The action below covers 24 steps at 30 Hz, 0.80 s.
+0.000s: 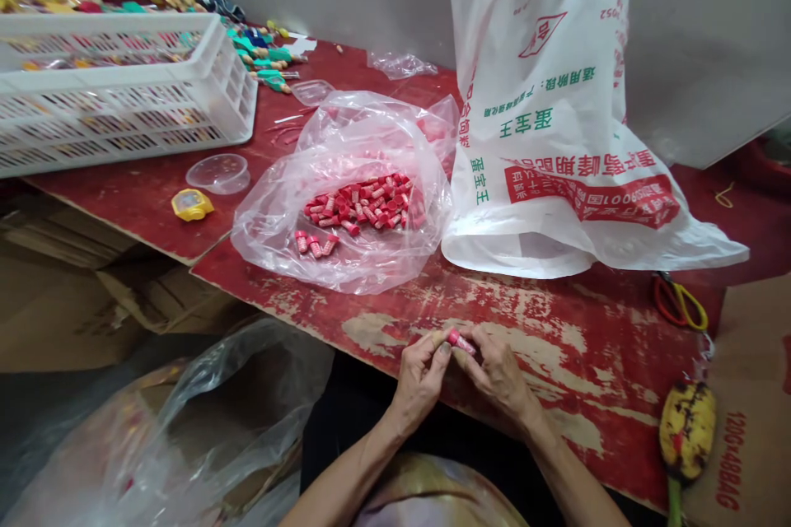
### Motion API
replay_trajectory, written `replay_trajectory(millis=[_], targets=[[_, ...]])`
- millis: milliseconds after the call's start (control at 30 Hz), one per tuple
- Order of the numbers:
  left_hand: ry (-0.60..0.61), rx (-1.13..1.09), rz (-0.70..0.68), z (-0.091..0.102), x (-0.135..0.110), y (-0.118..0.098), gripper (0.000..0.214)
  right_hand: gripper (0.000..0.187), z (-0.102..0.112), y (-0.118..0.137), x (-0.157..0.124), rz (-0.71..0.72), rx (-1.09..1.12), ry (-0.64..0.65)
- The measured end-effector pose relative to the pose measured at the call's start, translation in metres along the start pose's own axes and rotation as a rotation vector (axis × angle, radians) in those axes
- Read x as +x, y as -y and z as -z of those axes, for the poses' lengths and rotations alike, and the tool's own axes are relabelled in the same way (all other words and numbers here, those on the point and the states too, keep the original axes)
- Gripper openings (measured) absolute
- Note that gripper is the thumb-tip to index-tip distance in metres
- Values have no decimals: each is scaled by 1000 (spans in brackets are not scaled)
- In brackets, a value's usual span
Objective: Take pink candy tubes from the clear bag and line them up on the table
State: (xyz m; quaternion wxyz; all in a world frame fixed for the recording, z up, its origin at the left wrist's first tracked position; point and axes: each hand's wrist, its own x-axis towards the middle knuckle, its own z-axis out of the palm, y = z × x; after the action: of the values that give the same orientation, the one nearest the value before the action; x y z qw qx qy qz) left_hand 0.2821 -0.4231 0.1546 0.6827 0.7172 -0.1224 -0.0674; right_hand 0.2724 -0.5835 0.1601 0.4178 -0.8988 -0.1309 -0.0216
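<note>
The red surface point(512, 309) ends right by the person's lap point(337, 420), so a small thing dropped here could roll off the edge. The big white sack point(544, 99) rests just beside the clear bag point(371, 278). It looks floppy, so a bump from an arm could make it slump onto the bag. The clear bag looks loose, with a heap of little red tubes point(364, 202) in it. A tug on its thin side could spill them.

The left hand point(422, 370) and right hand point(500, 370) are close together near the edge. Their fingers are pinched on one small tube point(461, 342), the left ones by its top end and the right ones by the other. A squeeze too hard could make it pop out; a hold too loose could let it slip.

The small tube is tilted, over the surface. It has a plain pink-red end and a paler part with marks too tiny to read. The fingers hide some of it.
</note>
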Motion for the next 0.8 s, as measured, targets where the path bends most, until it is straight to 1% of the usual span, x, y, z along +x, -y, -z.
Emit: replay_trajectory(millis=[67,167,233,267,333,400,433,500,567,600,633,667,733,767,800], targets=[[29,21,-19,2,3,2,30,20,-4,-1,2,-47,60,-4],[81,70,-35,5,12,2,29,23,-11,-3,4,-104,165,-43],[81,88,-13,6,18,1,28,26,-12,-7,4,-103,162,-61],[60,88,0,7,20,0,28,28,-9,-10,4,-88,121,-64],[-18,96,10,9,23,1,27,32,4,-18,5,-48,-35,-47],[-104,148,-2,12,23,3,25,35,24,-28,8,-58,-278,-5],[-140,182,-13,15,23,4,25,34,35,-33,11,-93,-418,36],[-203,243,-53,23,23,7,25,31,52,-39,18,-200,-664,168],[-302,314,-113,36,24,8,25,29,60,-39,25,-285,-805,322],[-366,370,-144,45,27,8,25,30,60,-37,28,-317,-844,381],[-439,445,-174,56,30,7,24,30,58,-35,31,-347,-874,409],[-508,536,-198,69,36,5,24,29,55,-33,33,-371,-898,410],[-604,746,-222,99,53,0,24,26,49,-32,34,-388,-931,368],[-610,852,-216,115,65,-2,25,24,47,-34,34,-364,-930,336],[-584,959,-190,130,79,-3,27,23,46,-38,33,-315,-907,298]])
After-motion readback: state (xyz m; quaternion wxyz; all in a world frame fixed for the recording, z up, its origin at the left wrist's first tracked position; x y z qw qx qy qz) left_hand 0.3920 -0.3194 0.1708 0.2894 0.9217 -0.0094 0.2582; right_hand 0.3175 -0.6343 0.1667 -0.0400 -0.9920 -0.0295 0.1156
